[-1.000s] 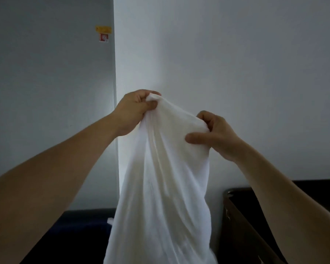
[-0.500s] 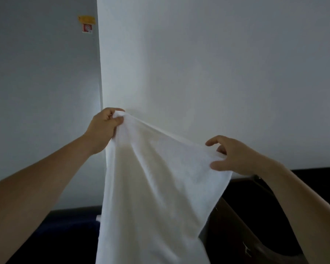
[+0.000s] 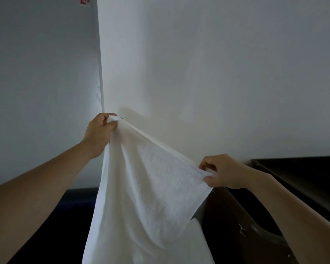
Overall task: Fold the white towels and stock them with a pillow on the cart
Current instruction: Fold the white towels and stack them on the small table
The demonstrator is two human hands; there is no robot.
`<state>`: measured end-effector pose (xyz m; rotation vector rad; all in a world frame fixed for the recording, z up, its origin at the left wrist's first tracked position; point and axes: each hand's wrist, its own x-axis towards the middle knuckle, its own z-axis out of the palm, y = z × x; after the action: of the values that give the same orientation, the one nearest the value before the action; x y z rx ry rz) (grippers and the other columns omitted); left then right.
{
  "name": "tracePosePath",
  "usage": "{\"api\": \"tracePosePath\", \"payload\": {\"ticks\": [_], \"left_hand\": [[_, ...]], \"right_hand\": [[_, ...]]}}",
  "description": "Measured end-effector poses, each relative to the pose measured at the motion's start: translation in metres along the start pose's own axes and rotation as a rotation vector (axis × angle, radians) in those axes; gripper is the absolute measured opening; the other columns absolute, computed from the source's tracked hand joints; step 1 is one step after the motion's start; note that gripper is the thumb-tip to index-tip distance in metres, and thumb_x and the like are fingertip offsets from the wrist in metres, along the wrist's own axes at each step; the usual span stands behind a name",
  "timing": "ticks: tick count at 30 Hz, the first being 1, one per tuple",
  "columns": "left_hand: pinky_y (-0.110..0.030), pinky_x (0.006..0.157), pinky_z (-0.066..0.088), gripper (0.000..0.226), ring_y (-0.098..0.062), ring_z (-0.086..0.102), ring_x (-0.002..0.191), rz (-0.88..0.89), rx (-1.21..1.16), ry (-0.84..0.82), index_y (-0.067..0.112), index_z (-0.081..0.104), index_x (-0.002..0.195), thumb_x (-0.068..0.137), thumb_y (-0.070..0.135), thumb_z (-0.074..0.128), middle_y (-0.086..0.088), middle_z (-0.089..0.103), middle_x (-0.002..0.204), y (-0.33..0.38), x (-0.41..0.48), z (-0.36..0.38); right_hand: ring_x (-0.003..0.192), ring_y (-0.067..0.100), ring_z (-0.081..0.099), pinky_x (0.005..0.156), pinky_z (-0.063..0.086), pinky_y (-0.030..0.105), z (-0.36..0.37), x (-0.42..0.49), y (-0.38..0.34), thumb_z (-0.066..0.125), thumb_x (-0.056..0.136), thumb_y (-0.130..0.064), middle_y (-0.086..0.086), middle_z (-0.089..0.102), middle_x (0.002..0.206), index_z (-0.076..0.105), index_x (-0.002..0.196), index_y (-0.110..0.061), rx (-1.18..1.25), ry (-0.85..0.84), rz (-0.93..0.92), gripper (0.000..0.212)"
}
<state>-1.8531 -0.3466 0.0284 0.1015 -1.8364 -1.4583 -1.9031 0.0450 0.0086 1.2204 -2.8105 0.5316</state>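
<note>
White wall (image 3: 217, 73) fills the background. White towel (image 3: 151, 187) hangs before it, top edge taut, sloping down rightward. Left hand (image 3: 99, 132) bunches the higher corner in curled fingers; right hand (image 3: 223, 171) pinches the lower corner. Red-and-white sticker (image 3: 84, 0), top left: writing illegible.

One white towel (image 3: 151, 187) at six o'clock. Two hands: the left hand (image 3: 100, 134) at nine o'clock, the right hand (image 3: 223, 171) at four o'clock. One red-and-white sticker (image 3: 83, 0) at eleven o'clock. One dark cabinet (image 3: 303, 174) at four o'clock. One dark blue surface (image 3: 78, 199) at eight o'clock.
</note>
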Motion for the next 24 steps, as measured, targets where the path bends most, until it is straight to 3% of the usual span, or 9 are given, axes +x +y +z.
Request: {"api": "tracePosePath", "payload": {"ticks": [3,6,9,12,14,17,22,24], "left_hand": [[-0.04,0.075,0.051,0.017,-0.025,0.065,0.109,0.007,-0.008,0.0,0.033,0.066,0.097,0.086,0.022,0.058,0.013,0.075,0.105,0.003,-0.001,-0.003],[-0.035,0.071,0.047,0.018,-0.024,0.065,0.11,0.008,-0.016,0.012,0.033,0.066,0.095,0.083,0.023,0.057,0.013,0.075,0.104,0.002,-0.001,-0.005],[-0.037,0.076,0.049,0.017,-0.021,0.065,0.109,0.021,0.039,0.012,0.034,0.066,0.096,0.084,0.026,0.058,0.011,0.074,0.107,-0.003,-0.003,-0.008],[-0.03,0.07,0.049,0.012,-0.02,0.064,0.097,0.052,0.203,0.031,0.029,0.063,0.105,0.094,0.024,0.059,0.006,0.069,0.105,-0.01,-0.002,-0.018],[-0.024,0.065,0.043,0.009,-0.014,0.061,0.087,0.096,0.388,-0.02,0.026,0.059,0.108,0.099,0.025,0.057,0.009,0.065,0.097,-0.011,0.001,-0.025],[-0.02,0.063,0.039,0.01,-0.01,0.057,0.08,0.159,0.505,-0.062,0.022,0.055,0.109,0.1,0.026,0.056,0.007,0.061,0.091,0.014,0.018,-0.03],[-0.023,0.056,0.042,0.007,-0.009,0.057,0.07,0.269,0.298,0.174,0.021,0.057,0.106,0.101,0.024,0.056,0.006,0.063,0.088,0.102,0.063,-0.036],[-0.016,0.053,0.041,0.006,-0.004,0.055,0.068,0.318,0.254,0.229,0.021,0.057,0.106,0.101,0.024,0.055,0.009,0.061,0.084,0.121,0.069,-0.038]], "right_hand": [[0.08,0.001,0.057,0.074,0.048,0.026,0.012,-0.003,-0.002,0.065,0.078,-0.05,-0.021,0.058,0.088,0.057,0.083,-0.043,-0.082,-0.08,-0.035,0.012],[0.08,0.001,0.057,0.07,0.039,0.018,0.032,-0.009,-0.005,0.053,0.075,-0.072,-0.023,0.055,0.088,0.058,0.085,-0.048,-0.105,-0.207,-0.041,0.026],[0.075,0.004,0.061,0.064,0.043,0.022,0.04,-0.01,-0.003,0.053,0.083,-0.068,-0.015,0.061,0.082,0.052,0.078,-0.045,-0.059,-0.207,0.012,0.024],[0.066,0.001,0.062,0.065,0.051,0.028,0.021,-0.009,0.007,0.06,0.089,-0.056,-0.016,0.066,0.076,0.055,0.08,-0.04,0.059,0.01,0.08,0.019],[0.059,-0.001,0.06,0.06,0.048,0.025,-0.004,-0.005,0.014,0.068,0.087,-0.052,-0.022,0.066,0.07,0.059,0.076,-0.04,0.051,0.132,0.105,0.018],[0.052,0.002,0.061,0.056,0.041,0.023,-0.055,0.014,0.008,0.072,0.087,-0.043,-0.015,0.068,0.06,0.062,0.075,-0.027,0.032,0.263,0.126,0.023],[0.046,0.003,0.057,0.052,0.042,0.023,-0.155,0.043,-0.03,0.078,0.084,-0.029,-0.005,0.068,0.057,0.064,0.079,-0.024,0.198,0.63,0.054,0.016],[0.051,0.005,0.057,0.053,0.046,0.023,-0.172,0.05,-0.041,0.079,0.084,-0.022,-0.004,0.069,0.073,0.064,0.09,-0.027,0.341,0.805,0.011,0.016]]}}
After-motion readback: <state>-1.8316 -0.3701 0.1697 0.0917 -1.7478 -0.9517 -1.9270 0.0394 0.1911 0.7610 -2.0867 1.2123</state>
